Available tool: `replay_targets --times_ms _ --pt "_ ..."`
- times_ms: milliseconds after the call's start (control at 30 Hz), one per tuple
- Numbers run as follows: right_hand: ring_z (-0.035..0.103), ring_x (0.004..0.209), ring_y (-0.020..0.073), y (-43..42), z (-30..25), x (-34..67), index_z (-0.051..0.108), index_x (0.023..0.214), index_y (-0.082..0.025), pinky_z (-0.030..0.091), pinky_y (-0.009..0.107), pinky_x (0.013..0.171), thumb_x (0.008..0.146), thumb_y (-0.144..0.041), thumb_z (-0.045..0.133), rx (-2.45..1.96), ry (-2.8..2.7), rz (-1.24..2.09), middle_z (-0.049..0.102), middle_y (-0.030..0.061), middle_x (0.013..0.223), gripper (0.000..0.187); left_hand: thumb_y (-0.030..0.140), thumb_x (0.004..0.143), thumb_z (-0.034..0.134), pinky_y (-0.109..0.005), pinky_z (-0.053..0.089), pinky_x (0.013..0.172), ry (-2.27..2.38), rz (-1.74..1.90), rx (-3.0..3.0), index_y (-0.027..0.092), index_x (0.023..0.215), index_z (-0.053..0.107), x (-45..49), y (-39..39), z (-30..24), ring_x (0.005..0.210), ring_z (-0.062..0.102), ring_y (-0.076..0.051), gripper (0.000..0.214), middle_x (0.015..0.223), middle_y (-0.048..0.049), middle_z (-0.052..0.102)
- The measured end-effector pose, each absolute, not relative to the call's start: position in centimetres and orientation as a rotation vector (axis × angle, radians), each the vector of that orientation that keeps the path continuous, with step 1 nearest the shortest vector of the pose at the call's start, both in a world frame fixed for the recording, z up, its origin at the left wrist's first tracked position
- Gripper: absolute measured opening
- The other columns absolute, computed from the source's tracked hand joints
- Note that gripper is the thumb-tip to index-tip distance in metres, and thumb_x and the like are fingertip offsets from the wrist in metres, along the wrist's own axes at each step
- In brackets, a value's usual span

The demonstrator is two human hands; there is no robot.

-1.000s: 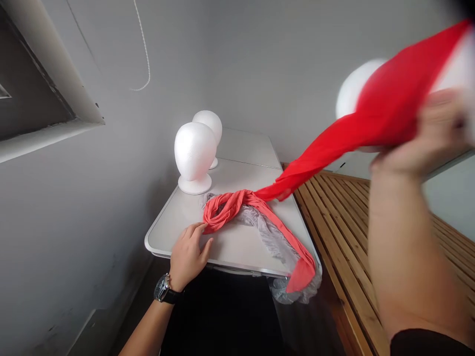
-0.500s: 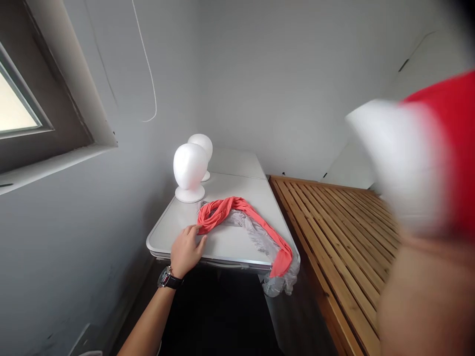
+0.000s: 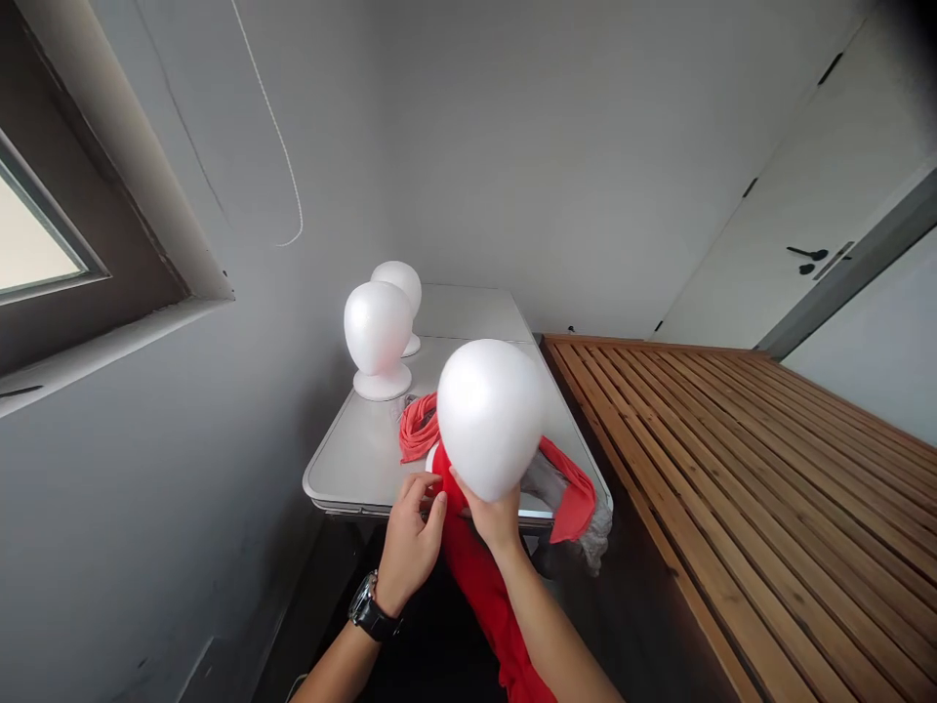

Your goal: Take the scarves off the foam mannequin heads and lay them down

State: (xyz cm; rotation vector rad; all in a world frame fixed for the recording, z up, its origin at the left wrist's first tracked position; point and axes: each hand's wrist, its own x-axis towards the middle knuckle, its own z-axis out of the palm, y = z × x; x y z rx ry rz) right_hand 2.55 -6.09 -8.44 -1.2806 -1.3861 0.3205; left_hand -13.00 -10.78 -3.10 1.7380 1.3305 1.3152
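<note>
The right hand [image 3: 498, 519] is cupping a white foam mannequin head [image 3: 489, 420] just above the desk's [image 3: 351, 471] near edge, while the left hand [image 3: 410, 549] is pinching a red scarf [image 3: 475, 576] close beneath it, a snug hold that seems well suited to controlling the cloth.

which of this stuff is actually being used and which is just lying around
In use: white foam head held up by the right hand; red scarf at the left hand.

Lying about: two stand-mounted foam heads; coral scarf; sheer grey cloth; slatted wooden bench.
</note>
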Motion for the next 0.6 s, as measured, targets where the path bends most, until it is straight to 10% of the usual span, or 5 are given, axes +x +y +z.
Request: replay_targets --times_ms 200,367,600 --pt "0.059 0.137 0.0356 -8.0 -5.1 2.9 0.049 0.148 -0.017 0.053 0.052 0.111 0.087 -0.052 0.082 -1.284 -1.337 0.294 0.060 0.0214 0.144 0.077 0.051 0.102 0.059 -0.043 0.059 0.082 1.503 1.181 1.666 0.022 0.127 0.066 -12.8 -11.3 -3.5 0.087 0.066 -0.023 0.039 0.112 -0.0100 0.061" --pt "0.071 0.108 0.0284 -11.9 -5.7 4.3 0.063 0.124 -0.018 0.058 0.043 0.096 0.098 -0.044 0.071 -1.310 -1.303 0.132 0.072 0.0154 0.118 0.037 0.053 0.101 0.058 -0.041 0.054 0.089 1.437 1.067 1.641 0.019 0.119 0.067 -12.5 -12.0 -3.4 0.093 0.061 -0.024 0.040 0.109 -0.0093 0.059" --pt "0.072 0.078 0.0215 -14.2 -5.5 3.2 0.069 0.100 -0.020 0.053 0.028 0.070 0.103 -0.050 0.062 -1.426 -1.392 0.852 0.077 0.0090 0.093 0.031 0.048 0.096 0.065 -0.043 0.050 0.103 1.353 1.010 1.601 0.019 0.112 0.067 -12.0 -12.6 -3.3 0.109 0.058 -0.027 0.033 0.117 -0.0119 0.057"
